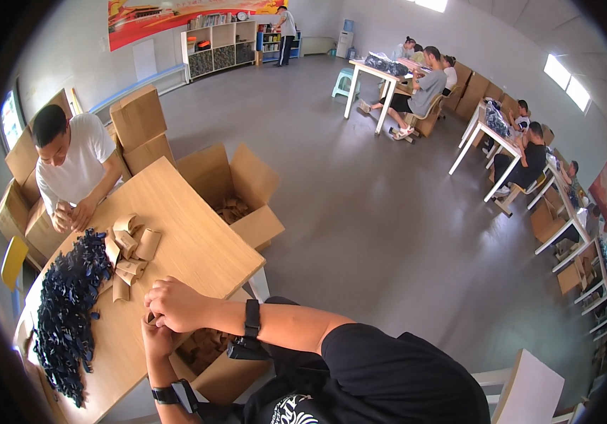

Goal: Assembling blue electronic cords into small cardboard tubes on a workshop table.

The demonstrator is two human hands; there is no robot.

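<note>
Cardboard piece [150, 319], one, between two hands [174, 304]

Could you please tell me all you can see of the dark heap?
The dark heap is a long, loose mound of many small navy-to-black pieces, glinting in places; they may be plastic, but single shapes blur together. It lies on the left part of the wooden table, stretching from near the co-worker down toward the near edge, with a few strays at its right side. Brown card pieces lie against its upper right side; the left hand and right hand are apart from it.
</note>
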